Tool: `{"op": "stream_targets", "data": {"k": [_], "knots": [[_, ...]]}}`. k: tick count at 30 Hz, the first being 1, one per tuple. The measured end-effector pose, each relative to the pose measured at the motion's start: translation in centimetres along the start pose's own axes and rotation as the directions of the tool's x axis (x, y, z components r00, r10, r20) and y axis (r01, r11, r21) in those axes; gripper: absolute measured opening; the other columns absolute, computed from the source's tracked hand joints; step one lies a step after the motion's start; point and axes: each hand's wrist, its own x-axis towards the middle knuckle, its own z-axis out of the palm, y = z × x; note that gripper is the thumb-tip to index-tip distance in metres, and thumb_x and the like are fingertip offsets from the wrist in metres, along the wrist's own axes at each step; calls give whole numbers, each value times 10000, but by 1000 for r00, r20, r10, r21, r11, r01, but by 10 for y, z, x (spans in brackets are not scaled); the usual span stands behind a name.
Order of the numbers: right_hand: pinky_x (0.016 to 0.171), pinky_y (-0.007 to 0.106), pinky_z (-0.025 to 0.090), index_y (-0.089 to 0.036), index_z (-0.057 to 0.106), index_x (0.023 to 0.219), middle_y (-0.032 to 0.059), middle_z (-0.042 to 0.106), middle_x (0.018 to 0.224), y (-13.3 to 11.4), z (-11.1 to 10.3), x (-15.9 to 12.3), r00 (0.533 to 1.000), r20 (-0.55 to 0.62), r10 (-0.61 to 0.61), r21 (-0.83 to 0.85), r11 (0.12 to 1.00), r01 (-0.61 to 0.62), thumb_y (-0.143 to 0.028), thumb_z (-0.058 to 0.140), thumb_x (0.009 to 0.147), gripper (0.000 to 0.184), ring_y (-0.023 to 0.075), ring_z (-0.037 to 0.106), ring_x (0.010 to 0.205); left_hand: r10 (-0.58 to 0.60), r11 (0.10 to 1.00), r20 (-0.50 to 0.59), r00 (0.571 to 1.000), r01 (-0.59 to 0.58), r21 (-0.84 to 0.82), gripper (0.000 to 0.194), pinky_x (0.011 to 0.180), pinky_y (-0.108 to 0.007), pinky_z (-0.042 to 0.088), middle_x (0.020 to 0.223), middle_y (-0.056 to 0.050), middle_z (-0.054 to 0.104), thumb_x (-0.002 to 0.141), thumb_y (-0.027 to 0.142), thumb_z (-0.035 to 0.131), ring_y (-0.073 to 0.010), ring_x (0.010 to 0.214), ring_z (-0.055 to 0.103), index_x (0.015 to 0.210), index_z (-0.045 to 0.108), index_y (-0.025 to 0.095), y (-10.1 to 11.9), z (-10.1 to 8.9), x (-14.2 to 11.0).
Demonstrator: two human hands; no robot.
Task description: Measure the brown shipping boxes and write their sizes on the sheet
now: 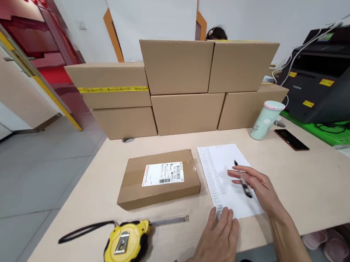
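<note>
A white sheet of paper (214,166) printed with columns of small text lies on the desk. My left hand (214,248) rests flat on its near edge, fingers extended. Over the sheet's right part, my right hand (261,186) has its fingers stretched out. A black pen (246,189) runs beneath those fingers, slightly blurred; I see no firm grip on it. To the left of the paper sits a closed cardboard box (160,195) with a white shipping label (164,174). Nearer me is a yellow and black tape measure (126,247), its blade partly pulled out and a black strap attached.
Stacked cardboard boxes (184,112) form a wall along the desk's far side, with a person's head (217,33) behind. A mint tumbler (265,121) and a phone (291,139) stand and lie at the right. A black printer (333,76) is beyond them.
</note>
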Motion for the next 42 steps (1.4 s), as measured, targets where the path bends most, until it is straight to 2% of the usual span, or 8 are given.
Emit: {"op": "stream_targets", "data": {"k": [5, 8, 12, 15, 21, 27, 32, 42], "knots": [[783, 338, 515, -242, 629, 886, 53, 745, 848, 4, -5, -22, 978, -201, -53, 17, 998, 57, -486, 754, 752, 305, 224, 681, 845, -38, 985, -47, 998, 45, 167, 895, 1191, -631, 125, 1485, -303, 394, 838, 589, 534, -434, 1444, 234, 1404, 365, -83, 2, 24, 18], [642, 298, 478, -235, 517, 648, -18, 559, 554, 16, 14, -26, 958, -283, -54, -16, 999, 52, -604, 589, 850, 427, 153, 554, 577, -68, 981, -25, 997, 71, 179, 870, 1177, -628, 191, 1487, -296, 394, 819, 545, 581, -442, 1429, 267, 1401, 375, -67, 1, 29, 22], [783, 359, 505, -222, 641, 1007, 27, 671, 689, 27, 32, -19, 992, -82, 97, 295, 953, -69, -668, 350, 931, 538, 196, 649, 748, -74, 991, 20, 997, 71, 113, 889, 1151, -652, 248, 1487, -296, 386, 784, 521, 620, -471, 1432, 228, 1411, 360, -52, -2, 28, 25], [887, 375, 492, -201, 653, 1125, 94, 738, 980, 29, 34, -10, 979, 54, 196, 430, 880, -200, -638, 551, 862, 520, 220, 667, 970, -63, 994, 41, 997, 59, 92, 905, 1146, -672, 239, 1497, -301, 360, 775, 526, 614, -485, 1435, 199, 1419, 344, -50, -5, 25, 25], [546, 256, 418, -204, 563, 705, -60, 541, 595, 33, 39, -1, 984, -83, 159, 226, 964, -137, -553, 770, 684, 406, 111, 506, 554, -45, 994, 51, 998, 40, 104, 891, 1137, -673, 256, 1476, -305, 386, 763, 511, 623, -493, 1420, 234, 1406, 368, -51, -7, 23, 26], [516, 275, 404, -233, 463, 674, -48, 535, 538, 38, 41, -8, 982, -73, 173, 153, 975, -160, -559, 724, 706, 420, 122, 478, 498, -46, 993, 30, 999, 42, 114, 907, 1131, -663, 268, 1470, -324, 388, 769, 537, 597, -459, 1418, 276, 1410, 357, -58, -8, 30, 26], [489, 253, 337, -244, 368, 549, -63, 378, 522, 45, 41, -10, 970, -240, 27, -125, 990, -59, -410, 662, 727, 382, 115, 378, 522, -36, 991, 10, 999, 34, 130, 899, 1129, -624, 303, 1474, -336, 374, 804, 539, 565, -466, 1414, 281, 1418, 332, -76, -8, 34, 23], [487, 260, 324, -254, 340, 557, -64, 359, 510, 49, 42, -9, 984, -179, 6, -240, 970, -50, -367, 571, 756, 325, 122, 368, 502, -37, 990, 1, 999, 37, 138, 912, 1141, -609, 282, 1500, -328, 344, 811, 547, 554, -453, 1438, 231, 1437, 308, -70, -7, 36, 22]]}}
